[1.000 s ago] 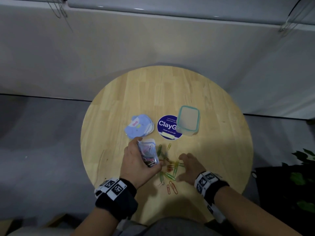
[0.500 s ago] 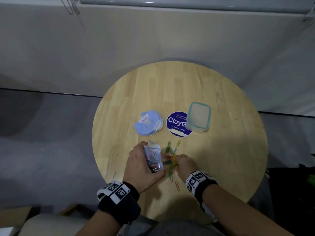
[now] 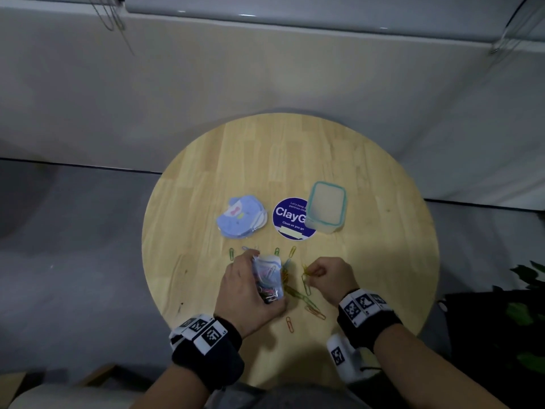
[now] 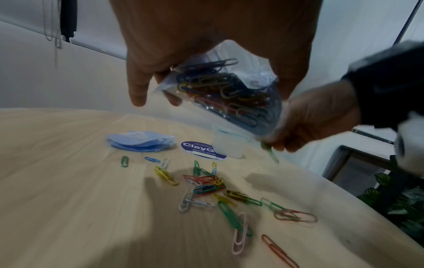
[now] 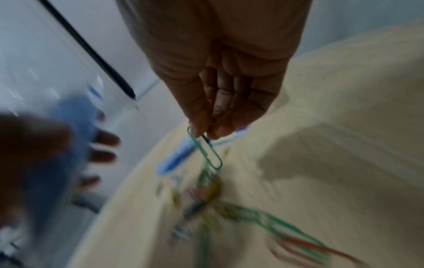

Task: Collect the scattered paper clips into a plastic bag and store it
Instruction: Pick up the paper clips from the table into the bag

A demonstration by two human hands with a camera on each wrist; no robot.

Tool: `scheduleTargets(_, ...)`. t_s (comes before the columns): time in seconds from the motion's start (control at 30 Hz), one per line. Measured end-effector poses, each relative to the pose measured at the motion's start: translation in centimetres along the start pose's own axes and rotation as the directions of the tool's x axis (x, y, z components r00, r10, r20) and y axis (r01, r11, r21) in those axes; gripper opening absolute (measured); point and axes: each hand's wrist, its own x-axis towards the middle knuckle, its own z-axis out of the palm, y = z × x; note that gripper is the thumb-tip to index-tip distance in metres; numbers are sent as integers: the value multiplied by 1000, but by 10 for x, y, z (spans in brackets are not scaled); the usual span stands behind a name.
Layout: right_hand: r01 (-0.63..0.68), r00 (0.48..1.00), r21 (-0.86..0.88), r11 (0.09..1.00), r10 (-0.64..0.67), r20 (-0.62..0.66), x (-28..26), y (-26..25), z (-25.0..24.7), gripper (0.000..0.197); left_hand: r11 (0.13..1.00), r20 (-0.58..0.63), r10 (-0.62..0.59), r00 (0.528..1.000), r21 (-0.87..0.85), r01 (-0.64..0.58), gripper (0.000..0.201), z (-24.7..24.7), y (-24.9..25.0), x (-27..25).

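clips [image 4: 206,185] lie loose on the worktop [image 3: 383,261]. the left hand [image 3: 244,290] holds the plastic bag [image 3: 267,278], mouth up. the right hand [image 5: 218,101] pinches a green clip [image 5: 206,152] hanging long-end down, just right of the bag, so it goes left.

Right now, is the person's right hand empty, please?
No, the right hand pinches a green paper clip at its fingertips.
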Motion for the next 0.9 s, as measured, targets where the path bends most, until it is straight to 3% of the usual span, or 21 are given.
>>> scheduleTargets(0.13, 51, 998, 294, 955, -63, 29, -19, -37, -39, 19, 999, -1, 39, 999, 16, -39, 86, 4, 9, 1)
scheduleTargets(0.27, 144, 987, 379, 914, -158, 6, -29, -72, -52, 17, 994, -15, 99, 995, 43, -98, 85, 10, 20, 2)
scheduleTargets(0.37, 189, 982, 307, 933, -180, -57, -32, -82, -42, 14, 993, -41, 121, 992, -8, -121, 86, 12, 29, 2)
scheduleTargets(0.47, 233, 972, 213, 949, -220, -85, -38, -82, -34, 13, 990, -54, 133, 990, -37, -136, 72, 12, 37, 4)
scheduleTargets(0.6, 209, 974, 125, 970, -217, 58, -45, -79, -38, 15, 990, -49, 136, 990, -27, -137, 80, 9, 36, 0)
scheduleTargets(0.73, 336, 933, 96, 937, -345, 103, -50, -82, -47, 26, 991, -69, 112, 991, -71, -117, 88, 6, 36, 0)
scheduleTargets(0.83, 326, 920, 204, 923, -359, 156, -57, -85, -45, 28, 990, -105, 117, 988, -72, -125, 87, 4, 39, 2)
scheduleTargets(0.9, 357, 904, 107, 928, -373, 209, -60, -85, -39, 27, 989, -99, 134, 986, -52, -139, 89, 4, 42, 3)
